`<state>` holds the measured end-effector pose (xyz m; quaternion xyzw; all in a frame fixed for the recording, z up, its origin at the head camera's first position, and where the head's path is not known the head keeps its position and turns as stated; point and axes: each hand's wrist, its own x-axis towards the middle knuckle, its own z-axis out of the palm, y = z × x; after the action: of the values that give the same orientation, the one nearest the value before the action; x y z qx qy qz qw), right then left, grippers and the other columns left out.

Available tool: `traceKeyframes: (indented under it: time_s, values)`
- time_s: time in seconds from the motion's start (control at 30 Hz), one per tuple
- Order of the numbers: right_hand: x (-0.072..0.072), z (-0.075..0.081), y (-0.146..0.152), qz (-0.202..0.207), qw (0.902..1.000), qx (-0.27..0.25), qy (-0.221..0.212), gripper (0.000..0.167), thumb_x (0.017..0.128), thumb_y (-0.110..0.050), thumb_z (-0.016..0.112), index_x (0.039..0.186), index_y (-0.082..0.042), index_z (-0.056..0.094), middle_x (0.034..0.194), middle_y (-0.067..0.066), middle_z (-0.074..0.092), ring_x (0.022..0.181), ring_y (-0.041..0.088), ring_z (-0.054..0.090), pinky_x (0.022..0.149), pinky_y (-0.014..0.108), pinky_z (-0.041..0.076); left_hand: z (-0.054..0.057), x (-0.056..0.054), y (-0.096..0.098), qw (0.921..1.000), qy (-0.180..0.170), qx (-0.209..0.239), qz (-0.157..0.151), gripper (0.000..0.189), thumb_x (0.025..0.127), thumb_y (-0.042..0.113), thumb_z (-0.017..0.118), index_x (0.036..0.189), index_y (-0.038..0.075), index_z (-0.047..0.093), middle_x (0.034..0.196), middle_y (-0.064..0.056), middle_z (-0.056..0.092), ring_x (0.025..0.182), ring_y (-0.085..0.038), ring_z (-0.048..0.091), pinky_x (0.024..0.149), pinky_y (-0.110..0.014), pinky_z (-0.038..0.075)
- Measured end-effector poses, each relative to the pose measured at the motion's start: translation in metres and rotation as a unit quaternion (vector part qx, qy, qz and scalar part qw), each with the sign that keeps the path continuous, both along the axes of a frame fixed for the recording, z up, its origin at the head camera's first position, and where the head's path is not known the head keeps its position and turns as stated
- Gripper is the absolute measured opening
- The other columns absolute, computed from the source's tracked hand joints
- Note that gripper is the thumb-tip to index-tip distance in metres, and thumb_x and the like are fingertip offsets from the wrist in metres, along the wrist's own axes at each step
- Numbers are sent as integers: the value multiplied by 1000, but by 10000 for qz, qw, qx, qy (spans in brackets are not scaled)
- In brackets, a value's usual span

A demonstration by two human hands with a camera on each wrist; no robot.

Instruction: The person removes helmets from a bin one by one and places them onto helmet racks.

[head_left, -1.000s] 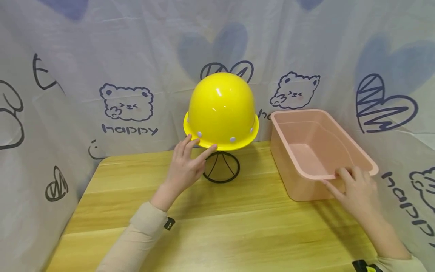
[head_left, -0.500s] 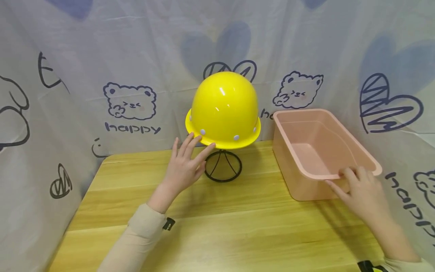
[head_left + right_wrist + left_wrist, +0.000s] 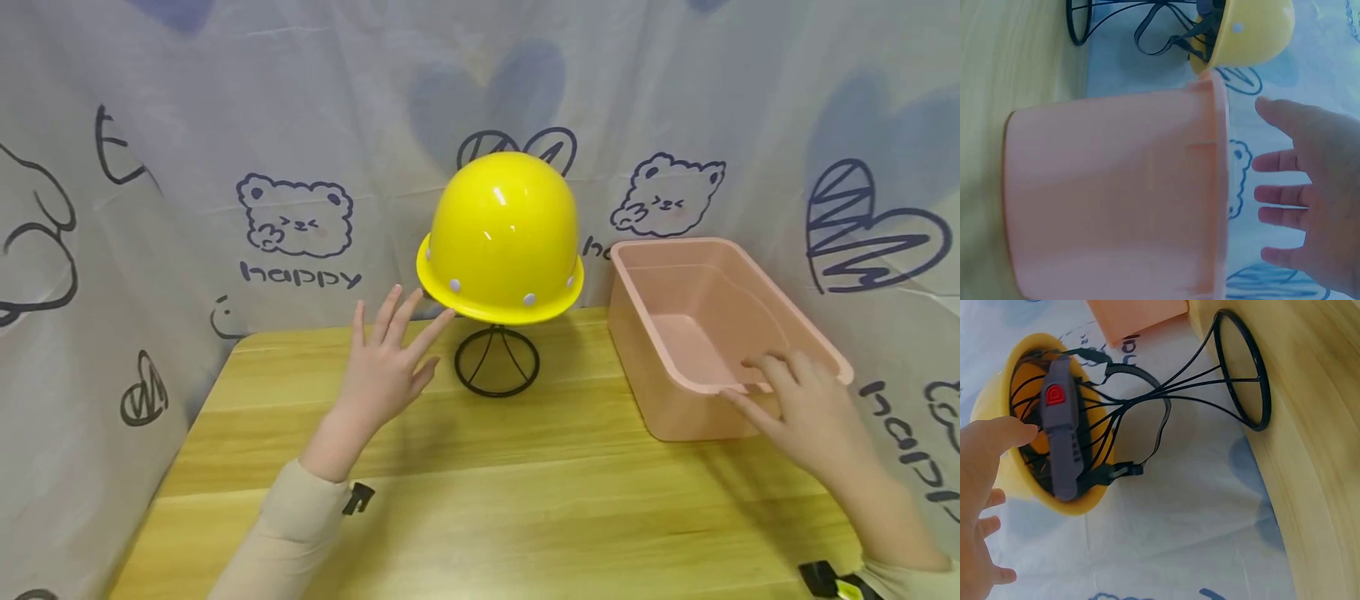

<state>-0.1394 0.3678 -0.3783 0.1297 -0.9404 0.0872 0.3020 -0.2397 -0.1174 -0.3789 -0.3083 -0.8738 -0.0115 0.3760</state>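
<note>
A yellow hard hat [image 3: 504,242] sits raised on a black wire stand [image 3: 497,394]. My left hand [image 3: 375,379] is beside the brim's left front, fingers spread and straight, holding nothing; I cannot tell whether a fingertip touches the brim. The left wrist view reveals the hat's underside, with a grey headband adjuster [image 3: 1060,437] bearing a red mark and a dark chin strap [image 3: 1165,419] hanging loose. Over the near rim of a pink plastic bin [image 3: 697,421] hovers my right hand [image 3: 813,417]. In the right wrist view its loose fingers stand apart from the rim.
The wooden table [image 3: 480,508] carries the stand and the bin. A pale curtain [image 3: 375,100] printed with bears and hearts hangs behind and on both sides, close to the table's back edge. Inside the bin, the visible floor is bare.
My left hand has drawn slightly left, away from the brim, its fingers spreading. My right hand's fingers have lifted off the bin's rim. The view has shifted a little; hat and bin stay put.
</note>
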Motion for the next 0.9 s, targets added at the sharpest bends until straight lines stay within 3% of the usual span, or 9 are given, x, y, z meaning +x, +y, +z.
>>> traceKeyframes:
  time_s: [0.13, 0.27, 0.53, 0.6, 0.8, 0.9]
  values:
    - [-7, 10, -6, 384, 9992, 42, 95, 56, 87, -47, 66, 115, 2, 61, 113, 23, 56, 104, 40, 50, 90, 56, 40, 5, 7, -6, 9996, -147, 53, 236, 79, 80, 36, 77, 149, 31, 39, 155, -15, 34, 146, -39, 26, 111, -72, 19]
    - [-14, 21, -14, 606, 9979, 135, 190, 66, 90, -58, 56, 121, 0, 59, 119, 23, 56, 112, 41, 49, 96, 59, 38, 9, 16, -13, 9978, -393, 122, 522, 79, 82, 38, 76, 150, 32, 36, 156, -16, 31, 147, -40, 22, 111, -74, 16]
    - [-24, 37, -41, 617, 9980, -44, -127, 63, 83, -40, 72, 133, -6, 53, 137, 22, 49, 129, 42, 41, 112, 58, 30, 15, 31, -26, 9921, -760, 317, 943, 77, 83, 50, 71, 150, 34, 35, 161, -16, 22, 151, -38, 11, 112, -74, 11]
    - [-29, 38, -51, 772, 9970, -114, 20, 63, 86, -44, 68, 133, -7, 54, 137, 23, 49, 129, 43, 41, 111, 59, 31, 16, 33, -27, 9897, -892, 340, 1069, 79, 83, 52, 70, 151, 35, 34, 162, -15, 19, 151, -38, 9, 113, -74, 10]
    - [-40, 30, -78, 1137, 9921, -271, 459, 77, 92, -71, 37, 131, -7, 56, 136, 23, 52, 127, 45, 46, 100, 65, 39, 9, 37, -26, 9783, -1449, 421, 1420, 82, 84, 61, 63, 153, 39, 24, 165, -11, 8, 151, -40, 6, 113, -74, 8]
    - [-41, 22, -85, 1089, 9928, -326, 366, 72, 93, -67, 43, 135, -10, 54, 139, 23, 51, 129, 46, 44, 101, 66, 38, 3, 37, -25, 9737, -1621, 526, 1513, 82, 85, 63, 61, 154, 40, 23, 165, -9, 4, 151, -41, 4, 112, -74, 6]
